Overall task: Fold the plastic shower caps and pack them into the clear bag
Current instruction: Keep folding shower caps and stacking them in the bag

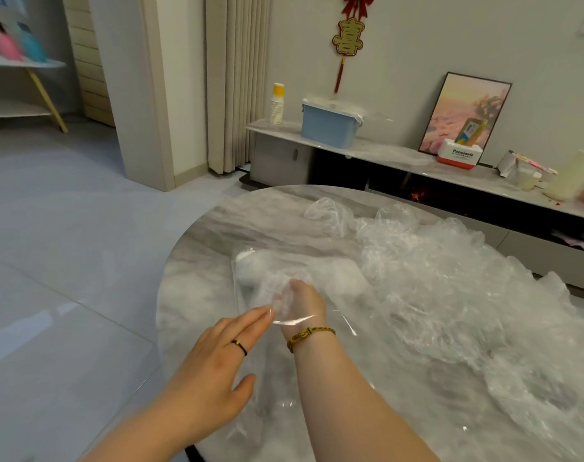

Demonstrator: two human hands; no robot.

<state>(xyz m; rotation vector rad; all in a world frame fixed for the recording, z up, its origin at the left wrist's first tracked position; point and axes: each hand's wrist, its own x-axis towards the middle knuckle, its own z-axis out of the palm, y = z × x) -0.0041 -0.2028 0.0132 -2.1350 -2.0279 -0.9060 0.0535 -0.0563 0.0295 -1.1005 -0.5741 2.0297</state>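
A clear bag [250, 278] lies on the round marble table [217, 228], with white folded shower caps bunched at its far end. My right hand [300, 300] is pushed inside the bag's mouth; its fingers are hidden by a crumpled cap and the plastic. My left hand [217, 358] stretches out with straight fingers, the fingertips touching the bag's open edge. A large heap of loose transparent shower caps [450, 288] covers the right half of the table.
Behind the table runs a low marble cabinet [384, 151] carrying a blue lidded box [329, 126], a stack of paper cups [277, 105], a framed picture [464, 111] and a Panasonic box [459, 156]. Grey floor tiles [67, 261] lie to the left.
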